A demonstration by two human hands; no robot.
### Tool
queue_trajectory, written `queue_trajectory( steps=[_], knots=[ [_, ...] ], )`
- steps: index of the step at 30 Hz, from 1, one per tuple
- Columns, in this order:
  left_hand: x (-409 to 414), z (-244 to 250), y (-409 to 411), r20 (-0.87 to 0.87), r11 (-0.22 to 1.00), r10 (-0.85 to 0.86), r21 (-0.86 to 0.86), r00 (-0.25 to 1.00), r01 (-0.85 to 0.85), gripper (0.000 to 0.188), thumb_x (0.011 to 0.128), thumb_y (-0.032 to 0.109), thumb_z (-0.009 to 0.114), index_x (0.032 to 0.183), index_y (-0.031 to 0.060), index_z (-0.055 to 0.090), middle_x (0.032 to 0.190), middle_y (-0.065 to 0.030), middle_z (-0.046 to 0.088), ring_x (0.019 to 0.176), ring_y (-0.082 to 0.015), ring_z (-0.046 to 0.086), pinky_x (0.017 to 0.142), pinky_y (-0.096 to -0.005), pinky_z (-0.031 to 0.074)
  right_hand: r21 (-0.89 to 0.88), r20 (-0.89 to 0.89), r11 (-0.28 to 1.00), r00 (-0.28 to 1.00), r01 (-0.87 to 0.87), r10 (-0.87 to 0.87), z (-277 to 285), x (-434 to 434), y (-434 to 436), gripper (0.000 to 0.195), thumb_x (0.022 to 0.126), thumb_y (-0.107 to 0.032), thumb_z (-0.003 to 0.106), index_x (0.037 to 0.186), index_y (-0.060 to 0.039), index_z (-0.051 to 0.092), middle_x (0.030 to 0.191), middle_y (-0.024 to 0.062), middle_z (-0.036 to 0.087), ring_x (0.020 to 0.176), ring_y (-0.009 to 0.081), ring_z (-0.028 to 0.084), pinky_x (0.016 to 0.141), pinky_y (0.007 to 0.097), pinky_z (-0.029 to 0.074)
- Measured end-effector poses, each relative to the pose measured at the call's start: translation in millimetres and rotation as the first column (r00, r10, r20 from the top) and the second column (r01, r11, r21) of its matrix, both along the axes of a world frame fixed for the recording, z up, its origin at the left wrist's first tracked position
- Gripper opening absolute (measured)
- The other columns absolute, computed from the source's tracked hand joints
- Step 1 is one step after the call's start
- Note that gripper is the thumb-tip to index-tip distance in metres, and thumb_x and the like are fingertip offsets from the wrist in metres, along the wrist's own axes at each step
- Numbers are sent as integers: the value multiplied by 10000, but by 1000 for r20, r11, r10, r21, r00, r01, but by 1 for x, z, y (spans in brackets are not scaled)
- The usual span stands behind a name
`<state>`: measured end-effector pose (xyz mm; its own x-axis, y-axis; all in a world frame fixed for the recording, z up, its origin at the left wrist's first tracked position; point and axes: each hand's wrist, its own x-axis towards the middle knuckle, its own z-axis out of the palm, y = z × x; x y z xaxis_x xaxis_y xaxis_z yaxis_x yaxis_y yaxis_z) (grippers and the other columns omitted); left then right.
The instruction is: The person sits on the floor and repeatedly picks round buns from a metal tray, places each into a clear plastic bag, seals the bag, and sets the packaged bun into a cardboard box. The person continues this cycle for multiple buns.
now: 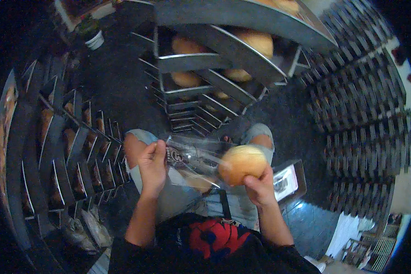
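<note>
In my right hand [260, 188] is a round golden bread bun [243, 164], gripped at its lower right edge between thumb and fingers. My left hand [153, 161] pinches the left edge of a clear plastic bag [195, 154] with dark print. The bag stretches across above my lap, and its right end meets the left side of the bun. Whether the bun's edge lies inside the bag's mouth I cannot tell. Something tan shows through or below the bag's lower edge.
Stacked metal trays [188, 61] holding larger buns rise in front. More trays [54, 137] with bread stand at the left, and tall stacks [356, 137] at the right. An open box [289, 183] with printed packaging lies beside my right knee. A white bucket [95, 40] stands farther off, front left.
</note>
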<state>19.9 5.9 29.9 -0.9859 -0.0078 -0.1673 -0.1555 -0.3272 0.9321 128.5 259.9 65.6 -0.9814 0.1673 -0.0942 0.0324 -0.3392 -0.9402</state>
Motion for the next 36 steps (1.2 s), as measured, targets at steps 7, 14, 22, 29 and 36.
queue_trajectory(
  steps=[7,14,22,29,36],
  knots=[
    [11,12,37,-115,841,-378,-457,918,289,204,955,168,668,1071,0,661,938,-38,658,850,-64,587,717,-219,463,-512,280,858,950,26,138,7,34,7,554,951,-155,628,1435,-17,399,1257,121,631,1110,222,635,880,361,552],
    [43,47,88,-68,370,-565,870,822,326,854,913,301,664,1566,119,145,1628,-188,111,1511,-341,99,1210,-479,154,809,-388,547,894,213,225,37,25,-19,595,697,-32,760,1273,-38,609,1379,209,556,1334,408,482,1130,575,294],
    [33,54,109,-341,709,-450,426,825,563,1034,763,269,790,1547,47,153,1578,-212,247,1469,-360,252,1194,-461,233,811,-472,455,871,368,137,16,-6,-42,625,738,-15,687,1350,-46,562,1426,210,517,1369,404,444,1162,624,159],
    [29,32,96,-206,676,-403,590,892,442,926,840,290,712,1542,40,163,1551,-236,288,1444,-367,303,1184,-463,268,830,-442,444,883,336,158,0,-22,-49,640,726,-44,675,1352,-20,546,1459,195,486,1407,342,407,1182,607,125],
    [23,16,98,24,680,-434,664,900,311,731,912,440,515,1462,-4,330,1426,-271,458,1327,-375,466,1118,-478,383,852,-357,483,900,204,249,-10,-23,-45,561,702,-69,762,1248,-61,635,1433,176,516,1395,367,413,1186,596,135]
  ],
)
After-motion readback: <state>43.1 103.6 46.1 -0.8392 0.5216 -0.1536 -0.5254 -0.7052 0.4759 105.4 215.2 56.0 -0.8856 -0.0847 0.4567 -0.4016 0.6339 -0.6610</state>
